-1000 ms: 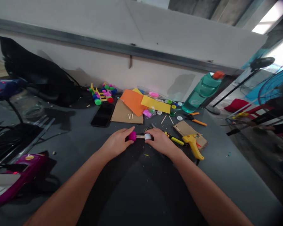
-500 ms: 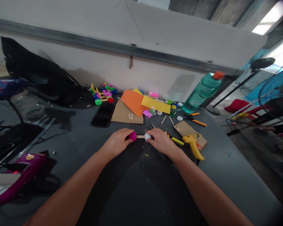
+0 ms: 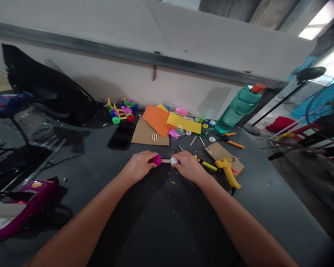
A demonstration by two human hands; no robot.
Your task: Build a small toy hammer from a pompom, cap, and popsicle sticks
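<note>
My left hand [image 3: 140,165] pinches a magenta bottle cap [image 3: 156,160] between thumb and fingers. A white bottle cap [image 3: 174,160] is gripped the same way by my right hand [image 3: 188,165]. Between the two caps runs a short flat wooden stick [image 3: 166,161], which joins them. Both hands are low over the dark table, in the middle of the view. Just behind my right hand lies a yellow and black cutter [image 3: 206,164], partly covered by the hand.
A yellow glue gun [image 3: 228,173] rests by a cardboard piece [image 3: 221,152] on the right, near orange-handled pliers [image 3: 233,142]. A teal bottle [image 3: 236,110] stands behind. Coloured sheets [image 3: 157,120], a phone [image 3: 122,135] and a cap-wheeled toy [image 3: 121,113] lie farther back. A magenta power strip [image 3: 30,200] is left.
Almost nothing differs. Both hands keep the same hold on the caps, with only a very slight shift of the fingers.
</note>
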